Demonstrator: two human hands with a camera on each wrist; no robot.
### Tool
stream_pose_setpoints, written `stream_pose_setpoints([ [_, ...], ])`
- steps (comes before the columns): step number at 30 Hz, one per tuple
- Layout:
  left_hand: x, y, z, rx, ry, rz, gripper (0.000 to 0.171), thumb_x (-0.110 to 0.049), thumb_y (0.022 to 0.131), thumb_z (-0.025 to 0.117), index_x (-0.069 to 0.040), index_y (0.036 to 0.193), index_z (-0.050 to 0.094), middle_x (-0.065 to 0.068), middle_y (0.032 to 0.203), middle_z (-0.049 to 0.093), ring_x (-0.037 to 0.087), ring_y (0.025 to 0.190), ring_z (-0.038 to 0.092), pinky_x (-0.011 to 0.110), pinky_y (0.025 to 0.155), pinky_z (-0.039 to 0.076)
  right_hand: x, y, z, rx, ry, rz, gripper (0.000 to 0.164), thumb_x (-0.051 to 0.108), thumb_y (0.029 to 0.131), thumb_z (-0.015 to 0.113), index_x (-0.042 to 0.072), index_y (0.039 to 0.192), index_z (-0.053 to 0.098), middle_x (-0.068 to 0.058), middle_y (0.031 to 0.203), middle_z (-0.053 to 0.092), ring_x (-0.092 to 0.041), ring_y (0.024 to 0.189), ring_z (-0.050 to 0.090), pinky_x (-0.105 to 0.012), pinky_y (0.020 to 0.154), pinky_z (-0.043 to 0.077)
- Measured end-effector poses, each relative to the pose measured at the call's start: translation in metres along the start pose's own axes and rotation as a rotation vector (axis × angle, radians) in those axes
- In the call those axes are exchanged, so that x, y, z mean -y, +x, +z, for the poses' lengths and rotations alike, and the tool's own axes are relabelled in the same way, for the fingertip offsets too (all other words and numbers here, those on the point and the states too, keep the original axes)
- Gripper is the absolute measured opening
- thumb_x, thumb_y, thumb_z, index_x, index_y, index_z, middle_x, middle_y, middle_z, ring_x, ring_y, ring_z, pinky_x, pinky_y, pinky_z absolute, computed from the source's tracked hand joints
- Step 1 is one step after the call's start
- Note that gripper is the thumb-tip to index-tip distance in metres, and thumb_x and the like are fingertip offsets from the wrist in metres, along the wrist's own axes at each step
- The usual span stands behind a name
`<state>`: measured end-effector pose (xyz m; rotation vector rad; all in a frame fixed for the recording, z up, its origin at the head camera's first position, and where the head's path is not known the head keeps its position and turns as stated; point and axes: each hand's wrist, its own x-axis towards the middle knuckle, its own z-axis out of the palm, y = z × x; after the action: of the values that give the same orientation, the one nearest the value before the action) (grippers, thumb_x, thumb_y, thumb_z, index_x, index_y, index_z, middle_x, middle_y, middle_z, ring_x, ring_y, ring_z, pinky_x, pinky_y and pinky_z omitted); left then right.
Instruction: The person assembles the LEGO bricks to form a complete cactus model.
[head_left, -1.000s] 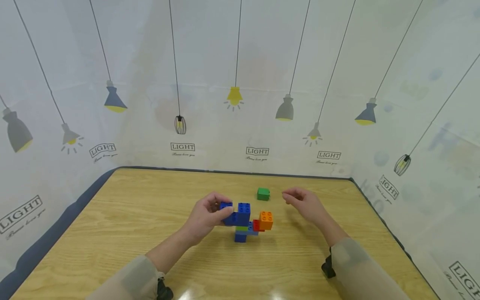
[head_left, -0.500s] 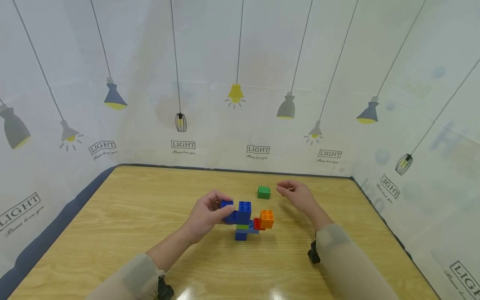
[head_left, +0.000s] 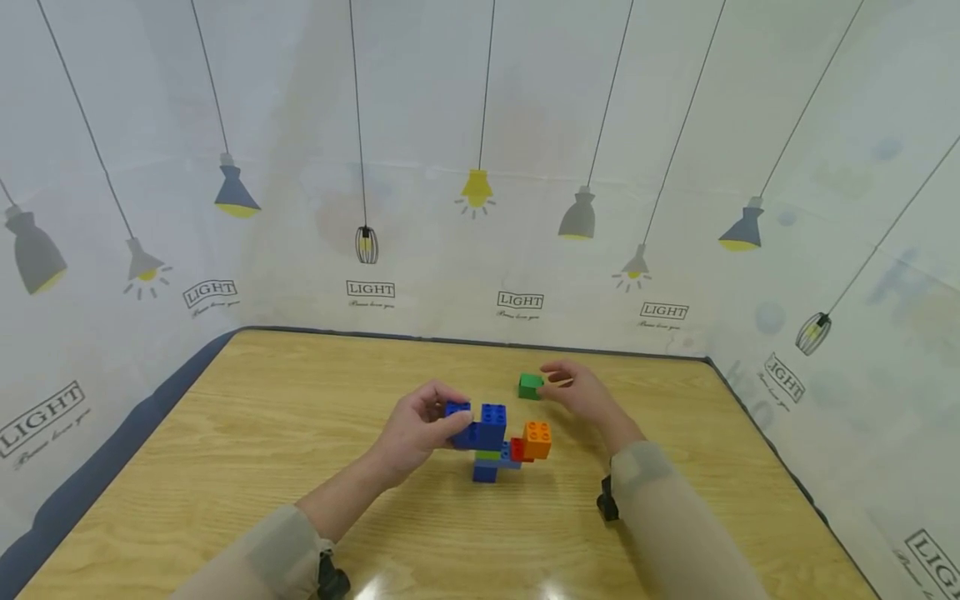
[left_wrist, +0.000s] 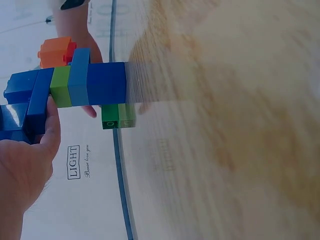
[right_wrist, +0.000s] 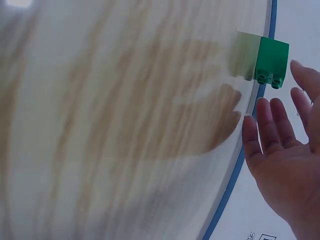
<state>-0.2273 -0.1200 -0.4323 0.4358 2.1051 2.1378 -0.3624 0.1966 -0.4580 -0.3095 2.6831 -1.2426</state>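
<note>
My left hand (head_left: 417, 432) grips the upper blue bricks (head_left: 491, 427) of a toy brick build between thumb and fingers. Below them the build has a lime green brick (left_wrist: 61, 86), a light blue brick (left_wrist: 79, 80) and a dark blue brick (head_left: 484, 473) at the bottom. A red brick (head_left: 517, 450) and an orange brick (head_left: 537, 439) stick out on its right. Behind the build, a green brick (head_left: 530, 386) lies on its side, studs facing right. My right hand (right_wrist: 290, 155) is beside that brick, fingers loosely extended and thumb and index tips close to its studded side.
The wooden table (head_left: 300, 400) has a glossy surface that mirrors the hand and bricks. A pale curtain (head_left: 420, 250) printed with lamps encloses its back and sides, with a dark blue band (head_left: 375, 336) along the table's edge.
My right hand has moved left across the table, right up to the green brick. The left hand holds the build in the same place.
</note>
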Motion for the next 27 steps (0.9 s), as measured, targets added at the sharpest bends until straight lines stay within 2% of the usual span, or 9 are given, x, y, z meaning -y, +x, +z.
stream_pose_setpoints([
  [6, 0.0007, 0.0001, -0.0006, 0.001, 0.001, 0.007, 0.028, -0.013, 0.106, 0.072, 0.000, 0.130, 0.066, 0.004, 0.111, 0.061, 0.020, 0.099, 0.063, 0.031, 0.079, 0.066, 0.0066, 0.0007, 0.0059, 0.022, 0.003, 0.008, 0.054, 0.029, 0.105, 0.075, 0.013, 0.154, 0.059, -0.021, 0.153, 0.059, -0.043, 0.138, 0.059, -0.063, 0.119, 0.048],
  [11, 0.0003, 0.0002, -0.0007, 0.003, -0.001, 0.006, 0.030, -0.013, 0.106, 0.073, 0.001, 0.131, 0.065, 0.003, 0.111, 0.061, 0.020, 0.099, 0.062, 0.030, 0.079, 0.066, 0.0062, -0.0023, 0.0100, 0.039, 0.041, 0.024, 0.047, 0.024, 0.106, 0.073, 0.015, 0.151, 0.060, -0.019, 0.153, 0.057, -0.039, 0.136, 0.058, -0.060, 0.121, 0.048],
  [17, -0.0011, 0.0002, -0.0005, 0.002, 0.001, 0.002, 0.032, -0.013, 0.106, 0.072, 0.003, 0.133, 0.064, 0.003, 0.111, 0.061, 0.021, 0.100, 0.062, 0.030, 0.079, 0.066, 0.0047, -0.0035, 0.0090, 0.014, 0.052, 0.054, 0.040, 0.024, 0.106, 0.073, 0.015, 0.144, 0.065, -0.016, 0.148, 0.060, -0.036, 0.131, 0.058, -0.058, 0.120, 0.048],
  [22, -0.0017, -0.0002, 0.0000, 0.006, -0.006, 0.002, 0.033, -0.013, 0.106, 0.072, 0.004, 0.133, 0.063, 0.003, 0.111, 0.062, 0.020, 0.100, 0.063, 0.031, 0.079, 0.066, 0.0043, -0.0049, 0.0072, -0.013, 0.001, 0.036, 0.038, 0.022, 0.105, 0.074, 0.010, 0.140, 0.066, -0.017, 0.145, 0.065, -0.037, 0.131, 0.062, -0.057, 0.118, 0.050],
  [27, -0.0017, -0.0008, 0.0009, -0.004, -0.001, 0.002, 0.029, -0.013, 0.106, 0.073, 0.000, 0.130, 0.066, 0.004, 0.111, 0.061, 0.020, 0.099, 0.062, 0.031, 0.079, 0.067, 0.0029, -0.0086, 0.0003, -0.030, -0.036, 0.016, 0.040, 0.023, 0.105, 0.075, 0.006, 0.140, 0.066, -0.017, 0.142, 0.068, -0.036, 0.129, 0.066, -0.055, 0.115, 0.053],
])
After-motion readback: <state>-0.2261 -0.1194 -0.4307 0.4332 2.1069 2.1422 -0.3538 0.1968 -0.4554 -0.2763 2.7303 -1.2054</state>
